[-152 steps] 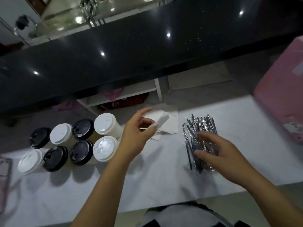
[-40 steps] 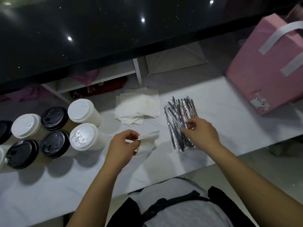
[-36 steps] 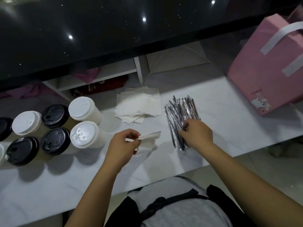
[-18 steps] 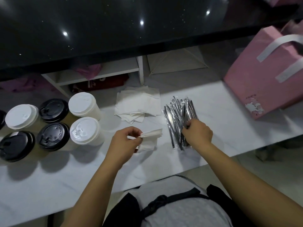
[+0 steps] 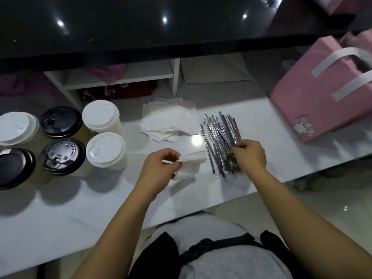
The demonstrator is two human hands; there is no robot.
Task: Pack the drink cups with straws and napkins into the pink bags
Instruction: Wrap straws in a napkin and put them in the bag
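1. The table carries all items; both forearms reach over its near edge.
2. The left hand pinches a folded napkin between thumb and fingertips, just above the table.
3. The right hand has its fingers curled, pinching the wrapped straws; their pile lies under and just beyond it.
4. The napkin stack lies beyond the left hand, just left of the straw pile.
5. The lidded cups stand left of the left hand: white lids nearest it, black lids farther left.
6. The pink bag stands beyond and well right of the right hand, with white handles on top.
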